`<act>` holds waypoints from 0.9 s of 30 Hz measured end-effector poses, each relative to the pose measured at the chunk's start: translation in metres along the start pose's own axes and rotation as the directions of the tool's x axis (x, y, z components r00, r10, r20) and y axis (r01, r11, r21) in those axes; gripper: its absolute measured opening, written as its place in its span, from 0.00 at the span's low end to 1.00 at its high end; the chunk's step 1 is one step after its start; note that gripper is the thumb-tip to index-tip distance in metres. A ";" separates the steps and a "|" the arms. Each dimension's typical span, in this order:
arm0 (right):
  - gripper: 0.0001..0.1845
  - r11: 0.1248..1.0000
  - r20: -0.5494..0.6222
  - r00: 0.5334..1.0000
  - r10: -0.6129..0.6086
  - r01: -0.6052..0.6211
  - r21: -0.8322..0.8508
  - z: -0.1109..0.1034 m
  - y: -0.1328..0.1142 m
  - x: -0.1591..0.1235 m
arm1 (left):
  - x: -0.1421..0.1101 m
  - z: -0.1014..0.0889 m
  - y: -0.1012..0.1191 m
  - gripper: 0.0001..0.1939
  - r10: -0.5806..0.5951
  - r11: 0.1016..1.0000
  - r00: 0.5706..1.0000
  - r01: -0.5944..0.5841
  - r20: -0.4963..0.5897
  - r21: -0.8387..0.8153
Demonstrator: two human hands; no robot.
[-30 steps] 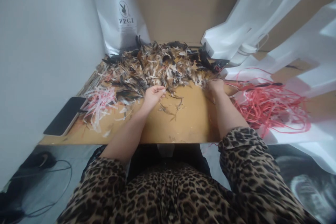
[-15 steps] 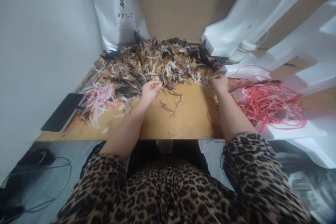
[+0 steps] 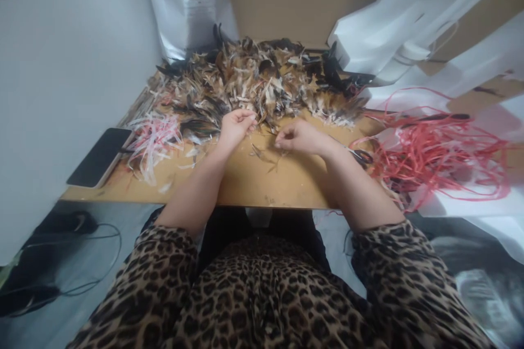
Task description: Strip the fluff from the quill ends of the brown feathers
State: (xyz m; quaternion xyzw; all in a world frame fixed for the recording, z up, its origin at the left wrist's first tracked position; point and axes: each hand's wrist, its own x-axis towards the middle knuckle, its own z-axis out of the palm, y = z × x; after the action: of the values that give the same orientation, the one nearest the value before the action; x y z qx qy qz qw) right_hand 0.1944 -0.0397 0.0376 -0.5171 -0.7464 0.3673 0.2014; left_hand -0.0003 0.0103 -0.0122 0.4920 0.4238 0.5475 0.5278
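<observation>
1. Looking down through the head view, we see a broad pile of feathers [image 3: 245, 76], brown, cream and black, heaped across the back of the tabletop [image 3: 262, 188].
2. We find the left hand [image 3: 238, 126] at the front edge of that pile, its thumb and fingertips brought together in a pinch; whether a thin feather sits between them, we cannot tell.
3. We see the right hand [image 3: 295, 137] just to the right of it, held apart from the left, fingers loosely curled and pointing inward. We cannot tell whether its fingertips meet or hold anything.
4. Between the two hands and slightly nearer us, we notice a few loose feathers [image 3: 257, 151] on the tabletop.
5. Beside the right forearm we make out dark-handled scissors [image 3: 362, 157], and further right a tangled heap of red strips [image 3: 434, 152].
6. To the left we have a bunch of white and pink strips [image 3: 155, 139], with a phone [image 3: 99, 157] lying next to it, dark screen up.
7. Behind the pile, at the left, we see a silvery bag [image 3: 192, 22] lettered PPGZ.
</observation>
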 end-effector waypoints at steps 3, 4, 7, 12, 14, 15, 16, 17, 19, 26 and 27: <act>0.06 0.993 0.096 0.995 -0.025 0.036 -0.117 0.022 -0.009 0.007 | 0.001 -0.001 -0.002 0.08 0.013 1.000 0.999 -0.014 0.036 0.006; 0.07 0.987 0.097 0.995 -0.029 0.044 -0.157 0.029 -0.011 0.009 | 0.001 -0.001 -0.002 0.08 0.017 1.000 0.999 -0.017 0.047 0.012; 0.10 0.965 0.088 0.996 -0.031 0.053 -0.257 0.043 -0.014 0.015 | 0.000 -0.001 -0.002 0.08 0.020 0.999 0.997 -0.023 0.070 0.038; 0.07 0.981 0.140 0.989 -0.052 0.077 -0.177 0.027 -0.013 0.025 | -0.003 -0.003 0.002 0.08 -0.010 0.998 0.987 -0.001 0.159 0.064; 0.04 0.993 0.124 0.991 -0.059 0.072 -0.098 0.013 -0.011 0.026 | -0.005 -0.004 0.004 0.08 -0.054 0.996 0.975 0.037 0.215 0.081; 0.03 0.996 0.117 0.992 -0.055 0.063 -0.065 0.008 -0.009 0.026 | -0.005 -0.004 0.005 0.08 -0.078 0.994 0.967 0.057 0.244 0.090; 0.03 0.998 0.099 0.994 -0.051 0.054 -0.032 0.003 -0.006 0.026 | -0.005 -0.005 0.006 0.08 -0.099 0.992 0.957 0.075 0.274 0.098; 0.03 0.999 0.076 0.996 -0.049 0.049 0.001 0.000 -0.003 0.026 | -0.006 -0.006 0.006 0.08 -0.117 0.991 0.947 0.089 0.299 0.104; 0.03 0.995 0.011 0.998 -0.057 0.056 0.084 -0.001 0.005 0.026 | -0.005 -0.007 0.007 0.07 -0.141 0.987 0.933 0.109 0.331 0.115; 0.10 0.964 -0.079 0.994 -0.071 0.089 0.252 0.004 0.027 0.029 | -0.005 -0.012 0.010 0.08 -0.195 0.973 0.897 0.127 0.397 0.192; 0.10 0.966 -0.086 0.994 -0.074 0.093 0.242 0.003 0.028 0.030 | -0.005 -0.013 0.010 0.08 -0.209 0.969 0.891 0.133 0.402 0.210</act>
State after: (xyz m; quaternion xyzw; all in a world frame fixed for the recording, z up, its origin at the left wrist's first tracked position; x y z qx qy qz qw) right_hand 0.1985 -0.0081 0.0121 -0.4701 -0.7081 0.4280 0.3073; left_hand -0.0146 0.0051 -0.0045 0.6039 0.3886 0.3398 0.6073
